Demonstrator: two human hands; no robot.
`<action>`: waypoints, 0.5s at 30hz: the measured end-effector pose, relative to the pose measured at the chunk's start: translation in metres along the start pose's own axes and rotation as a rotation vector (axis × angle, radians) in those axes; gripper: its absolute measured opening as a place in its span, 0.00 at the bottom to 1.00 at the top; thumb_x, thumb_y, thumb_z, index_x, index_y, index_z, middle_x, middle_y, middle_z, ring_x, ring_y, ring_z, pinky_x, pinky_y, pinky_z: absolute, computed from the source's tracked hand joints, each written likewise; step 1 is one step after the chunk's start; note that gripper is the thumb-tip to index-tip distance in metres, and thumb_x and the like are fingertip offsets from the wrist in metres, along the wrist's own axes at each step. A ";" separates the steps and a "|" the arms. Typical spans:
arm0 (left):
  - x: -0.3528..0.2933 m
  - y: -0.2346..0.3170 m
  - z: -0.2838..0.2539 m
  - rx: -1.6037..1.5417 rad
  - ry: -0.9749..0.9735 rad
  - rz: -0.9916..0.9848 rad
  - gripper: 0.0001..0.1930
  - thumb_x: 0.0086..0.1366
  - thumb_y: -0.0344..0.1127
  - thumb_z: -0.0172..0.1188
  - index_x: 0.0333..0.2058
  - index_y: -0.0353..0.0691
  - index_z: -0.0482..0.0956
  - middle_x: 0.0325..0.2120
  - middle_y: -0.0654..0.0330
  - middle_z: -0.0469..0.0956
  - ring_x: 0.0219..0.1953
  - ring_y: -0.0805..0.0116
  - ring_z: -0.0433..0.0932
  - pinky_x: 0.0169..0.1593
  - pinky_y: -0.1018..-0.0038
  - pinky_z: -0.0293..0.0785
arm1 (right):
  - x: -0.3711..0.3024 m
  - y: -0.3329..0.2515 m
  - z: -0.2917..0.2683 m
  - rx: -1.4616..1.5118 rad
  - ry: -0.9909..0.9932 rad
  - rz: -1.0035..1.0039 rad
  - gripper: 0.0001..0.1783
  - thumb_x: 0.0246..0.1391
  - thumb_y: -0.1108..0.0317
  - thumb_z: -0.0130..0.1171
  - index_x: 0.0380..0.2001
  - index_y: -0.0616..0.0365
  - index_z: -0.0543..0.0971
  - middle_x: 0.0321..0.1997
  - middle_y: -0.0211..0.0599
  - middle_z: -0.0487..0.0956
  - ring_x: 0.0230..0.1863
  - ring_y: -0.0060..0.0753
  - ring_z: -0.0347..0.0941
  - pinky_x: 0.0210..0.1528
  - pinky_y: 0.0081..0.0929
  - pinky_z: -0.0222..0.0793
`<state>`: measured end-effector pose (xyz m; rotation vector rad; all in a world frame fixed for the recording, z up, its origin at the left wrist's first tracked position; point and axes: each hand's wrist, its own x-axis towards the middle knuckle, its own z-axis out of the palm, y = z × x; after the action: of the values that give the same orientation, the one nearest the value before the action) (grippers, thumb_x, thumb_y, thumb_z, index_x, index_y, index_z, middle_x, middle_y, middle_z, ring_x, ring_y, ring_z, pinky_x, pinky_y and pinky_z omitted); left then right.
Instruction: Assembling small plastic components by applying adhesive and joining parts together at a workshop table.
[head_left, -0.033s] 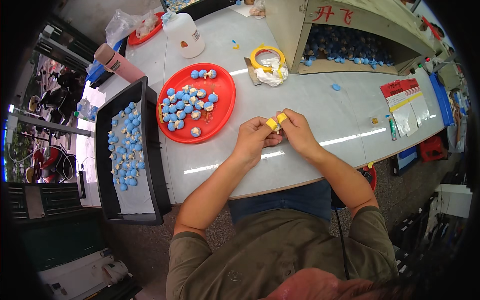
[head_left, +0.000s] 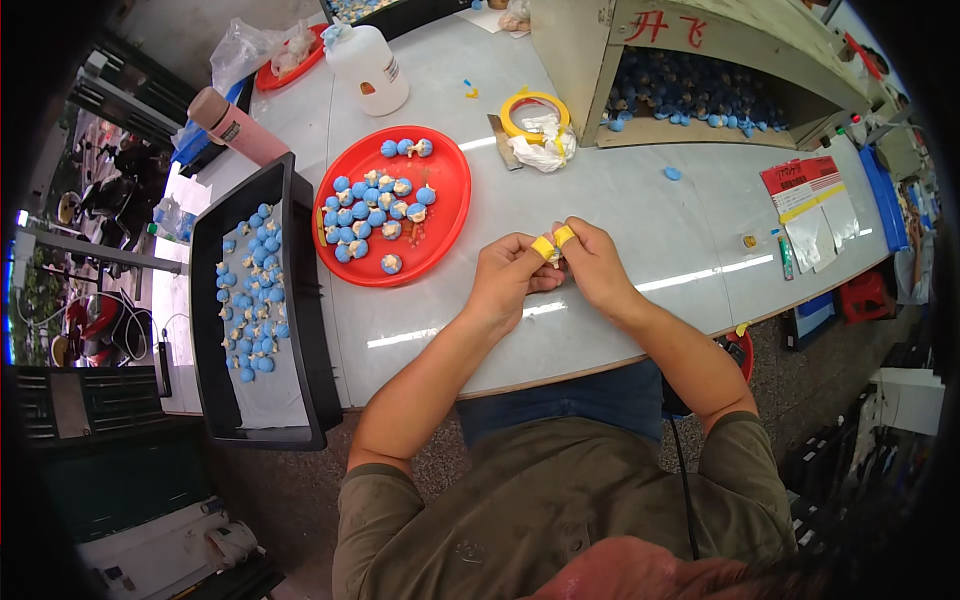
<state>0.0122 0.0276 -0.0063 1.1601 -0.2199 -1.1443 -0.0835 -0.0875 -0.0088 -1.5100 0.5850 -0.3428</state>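
Note:
My left hand (head_left: 508,277) and my right hand (head_left: 594,265) meet over the grey table (head_left: 440,345), thumbs together and fingers curled. Yellow tape wraps both thumb tips. Pinched between them is a small whitish piece (head_left: 556,262), mostly hidden by the fingers, so its kind does not show. To the left of my hands lies a round red plate (head_left: 447,245) with several small blue-and-cream ball-shaped figures (head_left: 376,198). Farther left, a black tray (head_left: 318,385) lined with a white sheet holds more such blue figures (head_left: 262,285).
A roll of yellow tape (head_left: 508,122) and crumpled white tissue (head_left: 545,152) lie beyond my hands. A white bottle (head_left: 372,75) and pink flask (head_left: 240,128) stand far left. A beige cabinet (head_left: 572,60) holds blue pieces. Red-and-white papers (head_left: 803,190) and a green marker (head_left: 786,258) lie right.

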 end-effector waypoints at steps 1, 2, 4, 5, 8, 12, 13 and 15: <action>0.001 -0.002 0.000 0.009 -0.001 0.029 0.11 0.67 0.39 0.58 0.34 0.35 0.75 0.28 0.57 0.79 0.28 0.73 0.79 0.33 0.79 0.78 | 0.000 0.005 0.001 -0.029 0.028 -0.036 0.17 0.63 0.62 0.49 0.23 0.63 0.69 0.20 0.30 0.70 0.24 0.18 0.62 0.25 0.23 0.61; 0.001 -0.004 -0.001 0.017 -0.001 0.058 0.11 0.67 0.38 0.58 0.34 0.35 0.75 0.28 0.57 0.79 0.28 0.72 0.80 0.33 0.79 0.77 | 0.000 0.008 0.002 -0.058 0.056 -0.071 0.17 0.63 0.63 0.48 0.23 0.63 0.69 0.19 0.31 0.69 0.23 0.19 0.61 0.25 0.25 0.60; 0.001 -0.006 -0.001 0.005 0.010 0.054 0.12 0.66 0.38 0.59 0.33 0.33 0.75 0.27 0.56 0.79 0.27 0.72 0.79 0.32 0.79 0.77 | -0.002 0.008 0.004 -0.068 0.059 -0.075 0.17 0.63 0.63 0.48 0.23 0.63 0.69 0.19 0.31 0.68 0.23 0.19 0.60 0.25 0.25 0.60; 0.000 -0.006 0.000 -0.005 0.022 0.055 0.13 0.65 0.39 0.61 0.33 0.32 0.75 0.27 0.55 0.79 0.26 0.72 0.79 0.32 0.79 0.77 | -0.003 0.007 0.004 -0.078 0.061 -0.083 0.17 0.63 0.64 0.47 0.23 0.62 0.68 0.18 0.32 0.67 0.23 0.19 0.59 0.25 0.26 0.59; -0.002 -0.007 0.000 0.005 0.024 0.054 0.10 0.66 0.37 0.58 0.33 0.34 0.75 0.27 0.57 0.79 0.27 0.72 0.80 0.32 0.80 0.77 | -0.001 0.011 0.005 -0.076 0.058 -0.109 0.16 0.63 0.65 0.47 0.22 0.62 0.68 0.18 0.30 0.67 0.23 0.18 0.58 0.25 0.25 0.59; -0.002 -0.006 0.002 -0.021 0.037 0.063 0.12 0.65 0.38 0.61 0.32 0.32 0.75 0.26 0.55 0.79 0.24 0.72 0.78 0.30 0.79 0.77 | -0.001 0.012 0.003 -0.061 0.038 -0.108 0.16 0.63 0.66 0.47 0.22 0.62 0.67 0.19 0.28 0.66 0.23 0.17 0.58 0.25 0.23 0.58; -0.002 -0.006 0.002 -0.009 0.026 0.058 0.11 0.65 0.37 0.59 0.32 0.33 0.75 0.26 0.56 0.79 0.25 0.71 0.79 0.30 0.80 0.77 | -0.002 0.010 0.003 -0.058 0.047 -0.111 0.16 0.63 0.67 0.47 0.21 0.62 0.67 0.19 0.27 0.66 0.23 0.17 0.57 0.25 0.23 0.57; -0.002 -0.007 0.001 0.001 0.023 0.056 0.10 0.66 0.36 0.57 0.33 0.34 0.75 0.26 0.56 0.79 0.26 0.71 0.79 0.31 0.80 0.77 | -0.004 0.006 0.004 -0.054 0.046 -0.114 0.16 0.63 0.67 0.47 0.21 0.62 0.67 0.20 0.27 0.66 0.23 0.16 0.57 0.25 0.23 0.57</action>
<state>0.0066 0.0286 -0.0105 1.1602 -0.2340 -1.0812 -0.0849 -0.0816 -0.0147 -1.5948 0.5489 -0.4533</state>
